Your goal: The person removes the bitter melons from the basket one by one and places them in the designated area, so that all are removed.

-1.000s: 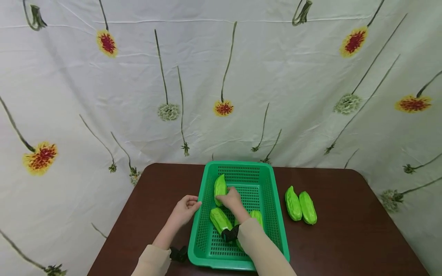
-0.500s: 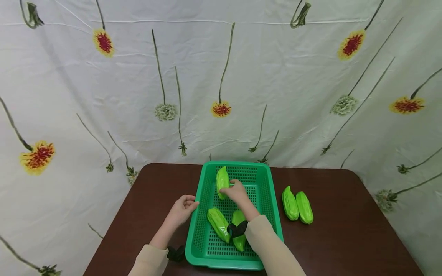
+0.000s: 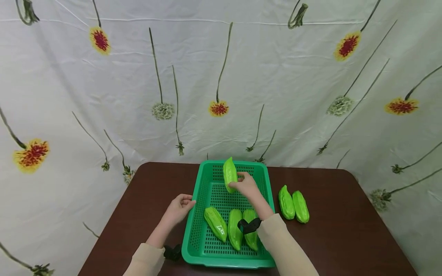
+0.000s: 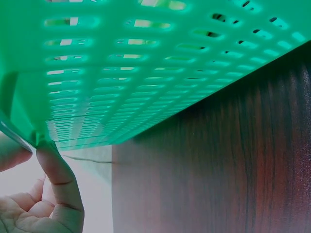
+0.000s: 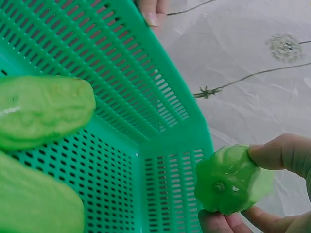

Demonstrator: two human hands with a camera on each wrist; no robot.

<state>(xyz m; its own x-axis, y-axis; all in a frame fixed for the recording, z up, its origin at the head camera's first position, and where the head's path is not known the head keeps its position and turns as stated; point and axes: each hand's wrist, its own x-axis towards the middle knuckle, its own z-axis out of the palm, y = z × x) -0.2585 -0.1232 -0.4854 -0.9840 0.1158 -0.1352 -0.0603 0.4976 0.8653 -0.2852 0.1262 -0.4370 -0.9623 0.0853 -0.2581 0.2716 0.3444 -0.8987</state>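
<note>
My right hand grips a light green, ridged bitter melon over the far part of a green plastic basket. In the right wrist view the thumb lies on one side of this bitter melon and fingertips on the other, its blunt end toward the camera. My left hand pinches the basket's left rim between thumb and finger, as the left wrist view shows at the rim. Three more bitter melons lie in the near half of the basket: one at left, one in the middle, one at right, partly behind my wrist strap.
Two bitter melons lie side by side on the dark brown table, right of the basket: a left one and a right one. A white cloth printed with flowers hangs behind the table. Black straps circle both wrists.
My right hand has lifted the bitter melon from the basket's left side and carried it up, away and to the right. The left hand keeps its place on the rim. The view has shifted slightly.
</note>
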